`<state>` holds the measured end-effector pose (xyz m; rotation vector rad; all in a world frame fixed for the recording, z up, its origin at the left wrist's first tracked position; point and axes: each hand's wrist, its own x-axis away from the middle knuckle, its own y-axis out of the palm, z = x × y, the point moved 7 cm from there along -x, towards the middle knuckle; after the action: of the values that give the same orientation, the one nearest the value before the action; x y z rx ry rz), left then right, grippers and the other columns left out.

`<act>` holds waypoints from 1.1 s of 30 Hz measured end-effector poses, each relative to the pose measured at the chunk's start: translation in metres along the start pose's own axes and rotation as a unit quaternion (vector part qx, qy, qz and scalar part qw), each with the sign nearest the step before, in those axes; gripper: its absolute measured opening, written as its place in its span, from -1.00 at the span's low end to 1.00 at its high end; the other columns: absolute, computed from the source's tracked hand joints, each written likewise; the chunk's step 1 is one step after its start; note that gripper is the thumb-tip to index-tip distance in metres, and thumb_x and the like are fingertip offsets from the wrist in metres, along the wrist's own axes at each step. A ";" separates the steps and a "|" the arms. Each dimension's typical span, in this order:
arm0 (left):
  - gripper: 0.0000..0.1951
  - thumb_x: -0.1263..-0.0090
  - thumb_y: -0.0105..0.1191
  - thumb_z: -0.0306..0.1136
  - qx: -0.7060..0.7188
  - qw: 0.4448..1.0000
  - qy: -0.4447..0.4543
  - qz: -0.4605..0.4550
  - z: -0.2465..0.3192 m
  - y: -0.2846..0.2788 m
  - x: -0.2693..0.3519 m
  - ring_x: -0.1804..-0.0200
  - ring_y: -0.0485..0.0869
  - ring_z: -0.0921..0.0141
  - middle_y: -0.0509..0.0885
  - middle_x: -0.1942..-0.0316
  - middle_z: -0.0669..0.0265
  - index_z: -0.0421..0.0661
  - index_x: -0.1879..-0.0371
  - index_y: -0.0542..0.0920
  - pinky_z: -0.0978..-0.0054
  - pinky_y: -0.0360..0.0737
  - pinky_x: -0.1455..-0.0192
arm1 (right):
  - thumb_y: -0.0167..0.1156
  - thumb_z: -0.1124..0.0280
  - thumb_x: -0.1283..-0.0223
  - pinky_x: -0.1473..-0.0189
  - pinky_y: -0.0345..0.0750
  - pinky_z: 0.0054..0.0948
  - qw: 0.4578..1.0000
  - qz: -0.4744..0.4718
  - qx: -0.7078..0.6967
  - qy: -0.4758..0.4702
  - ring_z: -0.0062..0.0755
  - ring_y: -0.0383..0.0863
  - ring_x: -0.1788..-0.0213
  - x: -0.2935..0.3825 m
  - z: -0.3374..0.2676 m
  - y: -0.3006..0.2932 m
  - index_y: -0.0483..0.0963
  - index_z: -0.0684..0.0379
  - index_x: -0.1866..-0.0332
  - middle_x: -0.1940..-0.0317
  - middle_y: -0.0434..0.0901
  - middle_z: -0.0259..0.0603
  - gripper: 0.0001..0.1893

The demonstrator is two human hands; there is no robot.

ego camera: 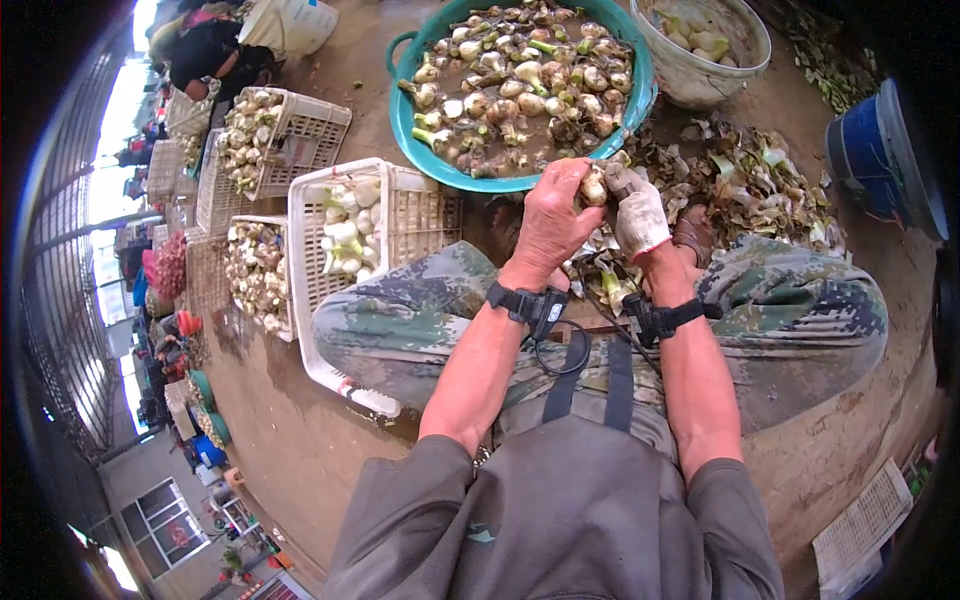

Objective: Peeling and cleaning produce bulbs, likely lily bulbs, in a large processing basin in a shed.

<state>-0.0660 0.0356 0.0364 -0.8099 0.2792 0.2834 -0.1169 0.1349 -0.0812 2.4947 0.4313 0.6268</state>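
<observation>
A brownish-white bulb, garlic by its look, is held between my two hands at the front rim of a teal plastic tub. My left hand is bare, its thumb and fingers around the bulb's left side. On my right hand is a soiled white glove, and its darkened fingertips press on the bulb's right side. Whether those fingers also hold a small tool is hidden. Many muddy bulbs with cut stalks lie in brown water in the tub.
Dry peelings are heaped right of the tub. A white bucket holds pale bulbs; a blue bucket stands at far right. By my left knee is a white plastic crate of cleaned bulbs. Fuller crates and a person are farther left.
</observation>
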 end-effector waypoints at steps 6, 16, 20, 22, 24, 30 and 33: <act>-0.47 0.08 0.30 -0.47 0.015 0.999 -0.029 0.023 -0.010 -0.005 0.003 -0.01 0.60 0.16 0.60 0.05 0.04 -0.26 0.02 0.52 0.34 0.54 -0.08 | 0.05 0.28 -0.36 0.08 0.48 -0.50 0.997 -0.073 0.013 -0.005 -0.52 0.56 0.18 0.006 -0.011 0.012 0.52 0.27 0.02 0.19 0.62 -0.30 -0.71; -0.60 -0.47 -0.12 -0.13 0.448 0.846 -0.290 0.012 -0.060 0.017 0.009 0.17 0.57 0.51 0.64 0.20 0.30 -0.26 0.04 0.53 0.55 0.50 0.07 | 0.04 0.48 -0.22 0.16 0.49 -0.42 0.925 -0.013 0.336 -0.175 -0.30 0.58 0.27 0.016 -0.032 0.022 0.49 0.30 0.08 0.35 0.59 -0.07 -0.79; -0.56 -0.50 -0.14 0.00 0.438 0.835 -0.322 0.085 -0.083 0.010 0.008 0.33 0.59 0.49 0.63 0.40 0.30 -0.20 0.29 0.55 0.54 0.53 0.23 | 0.04 0.52 -0.23 0.13 0.49 -0.48 0.946 -0.174 0.265 -0.072 -0.50 0.54 0.18 0.037 -0.031 0.046 0.49 0.27 -0.01 0.23 0.59 -0.27 -0.74; -0.54 -0.48 -0.13 0.06 0.486 0.792 -0.359 0.083 -0.093 0.013 0.009 0.47 0.56 0.48 0.60 0.48 0.30 -0.15 0.41 0.51 0.52 0.52 0.40 | 0.06 0.40 -0.29 0.11 0.49 -0.52 0.943 -0.227 0.241 -0.039 -0.53 0.54 0.17 0.048 -0.032 0.059 0.49 0.26 -0.04 0.21 0.59 -0.29 -0.72; -0.53 -0.48 -0.13 0.07 0.487 0.786 -0.371 0.086 -0.096 0.013 0.009 0.48 0.49 0.53 0.53 0.51 0.37 -0.14 0.43 0.49 0.56 0.46 0.41 | 0.06 0.36 -0.30 0.12 0.50 -0.52 0.955 -0.221 0.200 0.002 -0.53 0.56 0.17 0.053 -0.032 0.063 0.48 0.27 -0.05 0.20 0.60 -0.28 -0.70; -0.51 -0.50 -0.17 0.07 0.437 0.809 -0.329 0.214 -0.082 -0.013 0.018 0.44 0.49 0.56 0.54 0.47 0.39 -0.19 0.34 0.53 0.61 0.46 0.39 | -0.01 0.40 -0.32 0.14 0.54 -0.50 0.988 -0.142 0.051 0.022 -0.56 0.57 0.21 0.041 -0.038 0.056 0.46 0.32 -0.04 0.19 0.60 -0.24 -0.71; -0.72 -0.41 0.10 -0.21 0.345 0.900 -0.254 0.078 -0.059 -0.006 0.008 0.43 0.46 0.66 0.55 0.45 0.44 -0.21 0.16 0.51 0.75 0.38 0.41 | -0.01 0.45 -0.31 0.11 0.51 -0.52 0.933 -0.125 0.335 -0.050 -0.56 0.55 0.21 0.037 -0.042 0.055 0.48 0.30 -0.01 0.19 0.60 -0.26 -0.75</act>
<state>-0.0645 -0.0106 -0.0010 0.0068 -0.0588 0.4981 -0.0981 0.1235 -0.0063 3.0044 1.0489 0.2681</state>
